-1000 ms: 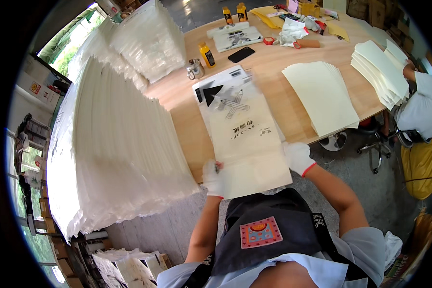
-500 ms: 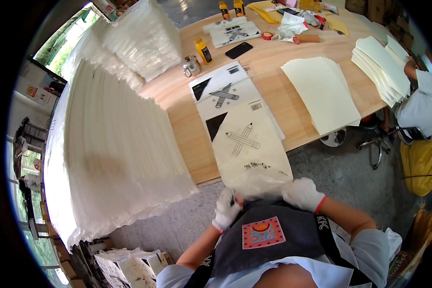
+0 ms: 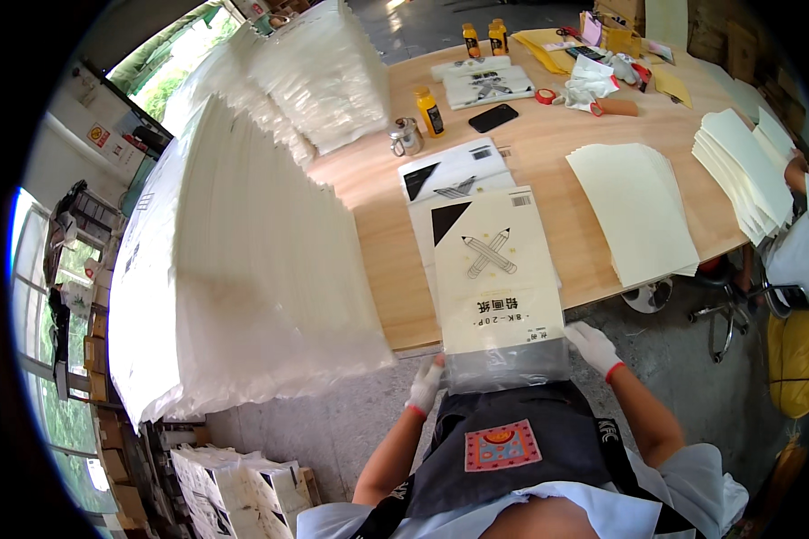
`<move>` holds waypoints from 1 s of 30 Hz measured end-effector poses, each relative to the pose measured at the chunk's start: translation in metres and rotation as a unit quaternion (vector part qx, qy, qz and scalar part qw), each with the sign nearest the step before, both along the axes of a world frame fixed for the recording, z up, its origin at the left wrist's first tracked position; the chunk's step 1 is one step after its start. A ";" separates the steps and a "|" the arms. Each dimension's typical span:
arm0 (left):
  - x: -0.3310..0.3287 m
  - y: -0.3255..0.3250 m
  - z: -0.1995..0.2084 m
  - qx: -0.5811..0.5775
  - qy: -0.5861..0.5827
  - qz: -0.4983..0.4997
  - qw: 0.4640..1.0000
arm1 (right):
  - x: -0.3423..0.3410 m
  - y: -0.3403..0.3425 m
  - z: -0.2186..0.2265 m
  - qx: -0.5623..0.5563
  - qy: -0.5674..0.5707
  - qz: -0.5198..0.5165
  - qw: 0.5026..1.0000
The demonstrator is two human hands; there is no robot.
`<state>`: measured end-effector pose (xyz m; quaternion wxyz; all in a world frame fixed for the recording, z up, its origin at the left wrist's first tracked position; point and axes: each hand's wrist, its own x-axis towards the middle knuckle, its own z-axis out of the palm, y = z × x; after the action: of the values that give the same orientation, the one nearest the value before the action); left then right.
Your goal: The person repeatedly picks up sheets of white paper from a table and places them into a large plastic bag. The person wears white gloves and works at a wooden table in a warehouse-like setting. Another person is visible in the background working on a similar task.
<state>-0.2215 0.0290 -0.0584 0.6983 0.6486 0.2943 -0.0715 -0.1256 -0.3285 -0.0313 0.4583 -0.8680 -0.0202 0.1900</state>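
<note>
A pack of drawing paper (image 3: pixel 494 296) in a clear plastic bag reaches from the table over its near edge toward my apron. Crossed pencils and a black corner triangle are printed on its cream face. The loose clear end of the bag lies nearest me. My left hand (image 3: pixel 425 384), in a white glove with bare fingertips, holds the pack's left edge. At the opposite edge my gloved right hand (image 3: pixel 591 349) grips the side near the bag's end; some of its fingers are hidden. Partly under this pack lies another pencil-printed pack (image 3: pixel 440 166).
A tall stack of plastic-wrapped packs (image 3: pixel 261 260) stands on the left. Cream paper sheets (image 3: pixel 634 211) lie fanned on the right, near another person's sleeve (image 3: pixel 795 238). A metal mug (image 3: pixel 405 137), yellow bottle (image 3: pixel 429 112) and black phone (image 3: pixel 493 118) sit farther back.
The bag's crumpled near end has become flat and straight, and the pack's lower print now shows. My hands have moved from the near end to the two sides. The view has shifted.
</note>
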 end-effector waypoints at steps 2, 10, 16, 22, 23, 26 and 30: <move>0.038 -0.006 0.005 0.134 -0.060 -0.118 0.982 | 0.005 0.019 -0.022 0.213 0.107 -0.090 0.967; 0.053 -0.037 0.296 0.451 -0.305 -0.226 0.808 | 0.001 0.124 0.040 0.606 0.286 0.027 0.741; -0.043 0.028 0.426 0.633 -0.436 0.213 0.603 | 0.054 0.207 0.225 0.599 0.100 0.184 0.773; -0.083 0.254 0.505 0.623 -0.367 0.341 0.601 | 0.092 0.331 0.390 0.478 -0.081 0.418 0.768; -0.098 0.305 0.501 0.671 -0.285 0.303 0.614 | 0.090 0.346 0.401 0.432 -0.111 0.428 0.786; -0.053 0.230 0.438 0.623 -0.127 0.319 0.703 | 0.098 0.336 0.402 0.312 -0.175 0.400 0.844; -0.093 0.242 0.284 0.529 -0.270 0.513 0.619 | 0.064 0.294 0.367 0.366 -0.079 0.414 0.829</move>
<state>-0.3144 0.2707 0.2258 0.2055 0.6394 0.3644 0.6451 -0.0620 -0.0342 0.3360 0.6177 -0.5588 -0.4823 0.2713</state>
